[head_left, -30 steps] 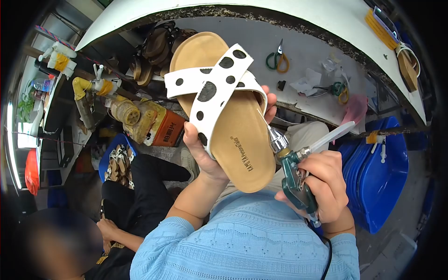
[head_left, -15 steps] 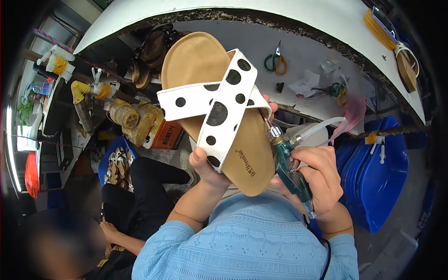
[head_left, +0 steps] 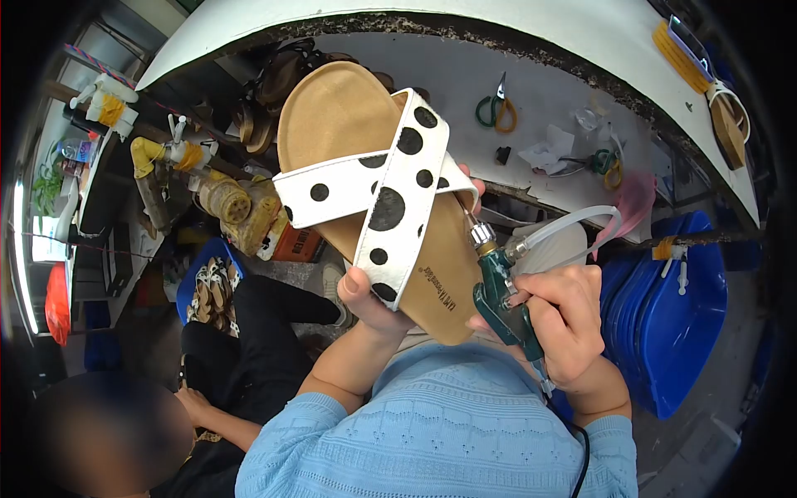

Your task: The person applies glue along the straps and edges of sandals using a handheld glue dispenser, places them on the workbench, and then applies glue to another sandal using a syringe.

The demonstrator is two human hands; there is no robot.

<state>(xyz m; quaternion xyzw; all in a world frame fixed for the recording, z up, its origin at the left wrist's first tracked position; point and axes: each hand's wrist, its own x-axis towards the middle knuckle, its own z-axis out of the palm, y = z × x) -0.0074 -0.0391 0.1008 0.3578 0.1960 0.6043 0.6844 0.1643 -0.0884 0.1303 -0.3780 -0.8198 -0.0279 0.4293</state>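
Work at a white table [head_left: 465, 18], seen from above, with items listed from largest to smallest. The table arches beyond both hands; beneath its edge, also beyond the hands, lies a grey shelf [head_left: 452, 70]. A 2nd person [head_left: 253, 340] in dark clothing sits to the left of the left hand. A stack of blue tubs [head_left: 685, 311] stands to the right of the right hand. Left of the left hand, past the 2nd person's knee, a blue basin [head_left: 184, 292] contains spotted sandals [head_left: 214, 300]. The main sandal [head_left: 342, 116], with a tan footbed and 2 crossed white straps bearing black spots, is raised in the left hand, directly left of the right hand. The left hand [head_left: 380, 317] is partly closed around it, thumb against the lower strap end and fingertips showing at the opposite edge. The right hand [head_left: 569, 314] is curled firmly around a green nozzle tool [head_left: 505, 300], whose tip lies at the strap's edge; contact cannot be determined. A translucent tube [head_left: 560, 222] loops from the tool above the right hand. On the shelf beyond the hands lie 2 pairs of scissors [head_left: 496, 101] and a small black piece [head_left: 503, 154].
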